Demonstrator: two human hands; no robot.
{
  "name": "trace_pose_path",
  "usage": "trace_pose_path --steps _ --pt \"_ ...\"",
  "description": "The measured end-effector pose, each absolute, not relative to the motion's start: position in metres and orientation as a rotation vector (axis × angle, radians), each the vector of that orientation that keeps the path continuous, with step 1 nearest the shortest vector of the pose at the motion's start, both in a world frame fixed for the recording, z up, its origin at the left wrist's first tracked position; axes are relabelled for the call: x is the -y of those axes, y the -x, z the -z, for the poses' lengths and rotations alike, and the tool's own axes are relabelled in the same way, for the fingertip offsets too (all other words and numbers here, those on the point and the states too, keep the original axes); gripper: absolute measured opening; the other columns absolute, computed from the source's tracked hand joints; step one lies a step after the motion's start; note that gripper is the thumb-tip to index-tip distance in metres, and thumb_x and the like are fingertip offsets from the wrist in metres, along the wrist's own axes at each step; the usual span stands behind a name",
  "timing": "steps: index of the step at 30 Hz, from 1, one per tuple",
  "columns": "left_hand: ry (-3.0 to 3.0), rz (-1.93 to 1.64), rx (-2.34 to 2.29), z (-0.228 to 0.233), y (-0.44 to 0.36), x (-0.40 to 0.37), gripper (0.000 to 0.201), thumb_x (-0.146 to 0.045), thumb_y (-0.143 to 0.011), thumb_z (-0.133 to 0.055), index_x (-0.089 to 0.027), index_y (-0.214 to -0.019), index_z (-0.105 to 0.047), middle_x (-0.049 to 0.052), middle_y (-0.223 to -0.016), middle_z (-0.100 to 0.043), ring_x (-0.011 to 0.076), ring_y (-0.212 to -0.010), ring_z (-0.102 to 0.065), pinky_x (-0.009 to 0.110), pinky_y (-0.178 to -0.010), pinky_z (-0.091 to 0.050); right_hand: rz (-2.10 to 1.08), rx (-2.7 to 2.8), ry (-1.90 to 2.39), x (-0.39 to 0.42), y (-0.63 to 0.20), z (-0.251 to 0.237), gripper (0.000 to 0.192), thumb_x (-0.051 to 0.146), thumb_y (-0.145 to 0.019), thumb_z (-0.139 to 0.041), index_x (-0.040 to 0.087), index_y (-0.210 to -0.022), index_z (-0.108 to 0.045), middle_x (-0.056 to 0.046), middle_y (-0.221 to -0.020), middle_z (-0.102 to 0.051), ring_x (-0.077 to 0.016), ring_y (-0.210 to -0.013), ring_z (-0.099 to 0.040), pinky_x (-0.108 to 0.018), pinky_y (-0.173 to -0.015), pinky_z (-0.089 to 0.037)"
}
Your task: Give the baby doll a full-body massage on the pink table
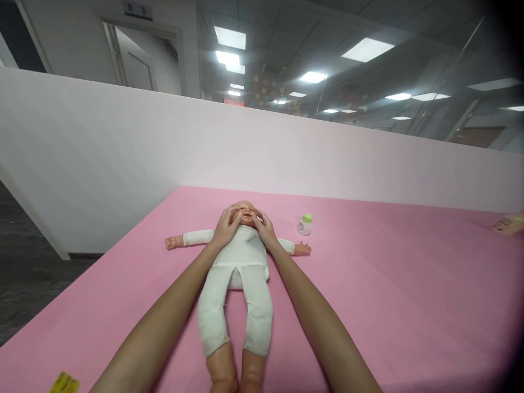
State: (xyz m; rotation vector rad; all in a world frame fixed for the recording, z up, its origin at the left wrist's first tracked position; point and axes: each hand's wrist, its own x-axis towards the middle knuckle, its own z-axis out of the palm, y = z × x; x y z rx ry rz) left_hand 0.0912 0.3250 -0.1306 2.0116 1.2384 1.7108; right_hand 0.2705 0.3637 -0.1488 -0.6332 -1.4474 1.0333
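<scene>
On the pink mat, a baby doll (pixel 241 251) in a white cloth body lies on its back, arms spread to the sides and feet toward me. My left hand (pixel 226 225) cups the left side of its head, fingers curved round the cheek and thumb on the face near the mouth. Mirroring it, my right hand (pixel 265 226) holds the right side of the head, its thumb also near the mouth. Parts of the doll's head are hidden under my fingers. A small white bottle with a green cap (pixel 305 224) stands beyond the doll's hand on the right.
A low white partition (pixel 286 158) runs behind the pink mat (pixel 380 284). At the far right edge lies part of another doll, a pale hand or foot (pixel 508 224). A yellow label (pixel 64 383) sits at the lower left corner. Dark floor (pixel 24 262) shows on the left.
</scene>
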Motion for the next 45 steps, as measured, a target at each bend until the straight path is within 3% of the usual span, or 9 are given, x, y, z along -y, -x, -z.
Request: trace_pose_path --steps 8,14,20,25,31,45 --pt "-2.002 -1.701 -1.229 0.1310 -0.0910 -0.3258 0.034 -0.050 -0.103 -0.054 -0.026 -0.125 -0.062 0.009 -0.138 -0.063 0.0257 -0.141 -0.050 0.047 -0.122 -0.036 -1.017 1.444 0.637 -0.3654 -0.2700 0.1497 0.050 0.051 -0.090 -0.069 0.024 -0.132 -0.067 -0.008 -0.146 -0.063 -0.0254 -0.134 -0.059 -0.042 -0.116 -0.048" --pt "-2.001 -1.718 -1.227 0.1315 -0.0914 -0.3249 0.033 -0.048 -0.102 -0.057 -0.025 -0.126 -0.062 0.010 -0.137 -0.063 0.0260 -0.137 -0.053 0.046 -0.118 -0.040 -1.035 1.438 0.617 -0.3619 -0.2704 0.1478 0.054 0.046 -0.086 -0.074 0.023 -0.134 -0.066 -0.009 -0.145 -0.064 -0.0259 -0.134 -0.060 -0.042 -0.116 -0.049" --pt "-1.952 -1.710 -1.218 0.1333 -0.0913 -0.3232 0.045 -0.045 -0.095 -0.067 -0.024 -0.132 -0.056 0.012 -0.143 -0.059 0.0281 -0.133 -0.057 0.045 -0.109 -0.049 -1.056 1.433 0.620 -0.3596 -0.2708 0.1462 0.061 0.042 -0.079 -0.080 0.023 -0.135 -0.065 -0.010 -0.147 -0.062 -0.0275 -0.134 -0.060 -0.045 -0.117 -0.048" --pt "-1.943 -1.689 -1.253 0.1353 -0.0902 -0.3252 0.048 -0.045 -0.094 -0.067 -0.023 -0.135 -0.053 0.013 -0.143 -0.058 0.0290 -0.134 -0.056 0.046 -0.109 -0.049 -1.051 1.428 0.636 -0.3616 -0.2705 0.1465 0.055 0.041 -0.082 -0.074 0.023 -0.133 -0.066 -0.009 -0.146 -0.063 -0.0269 -0.133 -0.060 -0.044 -0.116 -0.049" --pt "-1.946 -1.668 -1.299 0.1380 -0.0894 -0.3264 0.062 -0.047 -0.086 -0.077 -0.024 -0.138 -0.052 0.013 -0.148 -0.054 0.0295 -0.134 -0.057 0.045 -0.109 -0.049 -1.059 1.421 0.651 -0.3615 -0.2702 0.1468 0.060 0.040 -0.079 -0.076 0.022 -0.135 -0.064 -0.010 -0.147 -0.062 -0.0272 -0.134 -0.060 -0.042 -0.116 -0.049" --pt "-1.916 -1.638 -1.345 0.1398 -0.0882 -0.3272 0.063 -0.048 -0.090 -0.073 -0.025 -0.143 -0.050 0.013 -0.149 -0.053 0.0308 -0.137 -0.054 0.047 -0.111 -0.047 -1.080 1.420 0.662 -0.3591 -0.2707 0.1452 0.059 0.041 -0.080 -0.076 0.023 -0.134 -0.064 -0.009 -0.148 -0.061 -0.0272 -0.132 -0.061 -0.043 -0.114 -0.050"
